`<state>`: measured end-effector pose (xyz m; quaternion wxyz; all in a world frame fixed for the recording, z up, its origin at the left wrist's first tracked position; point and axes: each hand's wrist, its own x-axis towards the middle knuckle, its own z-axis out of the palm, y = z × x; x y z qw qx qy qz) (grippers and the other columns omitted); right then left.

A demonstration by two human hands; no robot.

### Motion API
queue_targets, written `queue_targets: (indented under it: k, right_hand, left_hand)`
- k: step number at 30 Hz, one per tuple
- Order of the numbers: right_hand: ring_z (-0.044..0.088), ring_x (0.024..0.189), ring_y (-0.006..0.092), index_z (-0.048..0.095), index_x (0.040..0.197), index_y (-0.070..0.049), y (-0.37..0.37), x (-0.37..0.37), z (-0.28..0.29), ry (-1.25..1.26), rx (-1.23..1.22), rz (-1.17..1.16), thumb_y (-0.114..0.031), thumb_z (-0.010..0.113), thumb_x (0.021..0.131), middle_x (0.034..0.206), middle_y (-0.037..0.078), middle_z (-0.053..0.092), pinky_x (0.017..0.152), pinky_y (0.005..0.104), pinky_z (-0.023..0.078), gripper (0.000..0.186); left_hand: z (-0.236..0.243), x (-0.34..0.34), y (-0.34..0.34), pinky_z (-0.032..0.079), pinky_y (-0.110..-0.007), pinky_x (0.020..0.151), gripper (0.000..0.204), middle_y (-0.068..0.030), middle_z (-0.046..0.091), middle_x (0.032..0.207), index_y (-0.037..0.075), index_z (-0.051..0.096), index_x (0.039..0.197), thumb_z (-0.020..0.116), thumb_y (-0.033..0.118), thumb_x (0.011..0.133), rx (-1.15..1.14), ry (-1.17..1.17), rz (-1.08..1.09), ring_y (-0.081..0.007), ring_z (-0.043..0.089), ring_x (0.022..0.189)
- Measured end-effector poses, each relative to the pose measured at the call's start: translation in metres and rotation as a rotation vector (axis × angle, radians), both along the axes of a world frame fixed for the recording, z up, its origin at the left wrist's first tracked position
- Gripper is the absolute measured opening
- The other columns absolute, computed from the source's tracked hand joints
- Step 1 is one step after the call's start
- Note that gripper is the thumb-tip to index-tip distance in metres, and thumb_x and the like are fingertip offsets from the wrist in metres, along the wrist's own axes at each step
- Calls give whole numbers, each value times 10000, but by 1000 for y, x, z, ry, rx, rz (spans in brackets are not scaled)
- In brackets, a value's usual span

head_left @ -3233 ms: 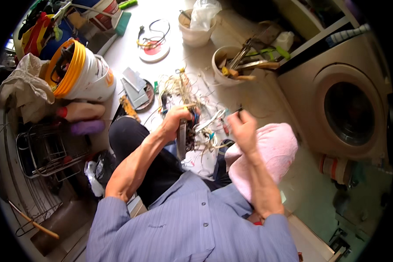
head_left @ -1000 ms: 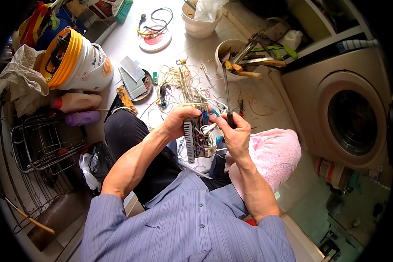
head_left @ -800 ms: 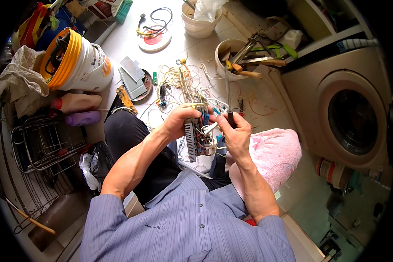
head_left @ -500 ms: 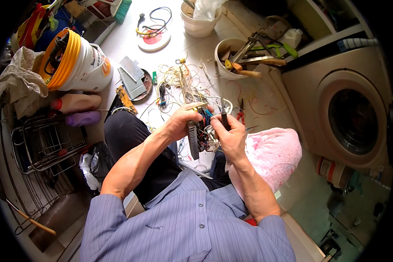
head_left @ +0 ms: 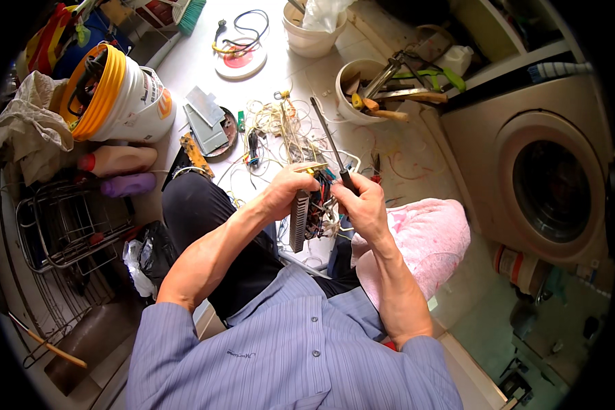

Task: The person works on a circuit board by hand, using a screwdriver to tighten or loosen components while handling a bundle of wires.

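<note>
Above my lap, my left hand (head_left: pixel 292 189) grips a circuit board (head_left: pixel 314 212) crowded with parts and wires, a ribbed dark grey heat sink (head_left: pixel 298 222) along its left side. My right hand (head_left: pixel 363 208) is closed around the black handle of a long screwdriver (head_left: pixel 332 141), whose shaft points up and away to the left. The right fingertips are at the board's right edge, among its wires; what they pinch there is too small to make out. A pink towel (head_left: pixel 417 236) covers my right knee.
Tangled wires (head_left: pixel 280 126) spread over the floor ahead, with red-handled pliers (head_left: pixel 376 171) at their right. Grey metal plates (head_left: pixel 208 123) lie left of them. A tool bucket (head_left: pixel 352 82) stands ahead right, a washing machine (head_left: pixel 519 157) at right, and a white-and-yellow bucket (head_left: pixel 140 102) at left.
The screwdriver has swung from nearly upright to leaning left at its far end, as my right hand turned. The circuit board has shifted slightly in my left hand.
</note>
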<state>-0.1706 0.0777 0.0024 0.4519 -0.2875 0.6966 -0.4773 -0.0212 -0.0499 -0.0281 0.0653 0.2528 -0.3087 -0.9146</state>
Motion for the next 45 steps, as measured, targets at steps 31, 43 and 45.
queue_targets:
  k: [31,43,45]
  right_hand:
    - [564,658,112,605,879,26,-4,1,2,45,-36,13,-149,667,931,698,48,627,599,324,458,193]
    - [638,604,334,578,861,21,-3,23,11,429,-221,105,-120,640,934,669,185,620,580,420,479,170]
    - [575,584,191,592,845,20,13,-17,-10,145,-127,-120,-136,659,931,643,112,599,561,371,455,190]
  left_hand:
    - [17,-2,2,503,-259,692,246,-33,693,844,-10,718,977,672,117,772,-276,-139,35,-105,623,740]
    - [6,11,3,503,-286,618,272,-87,624,786,-36,638,928,563,117,716,-416,-139,25,-167,591,662]
    - [31,21,-14,539,-329,616,361,-125,635,811,-53,622,1012,527,136,720,-180,-51,178,-204,612,660]
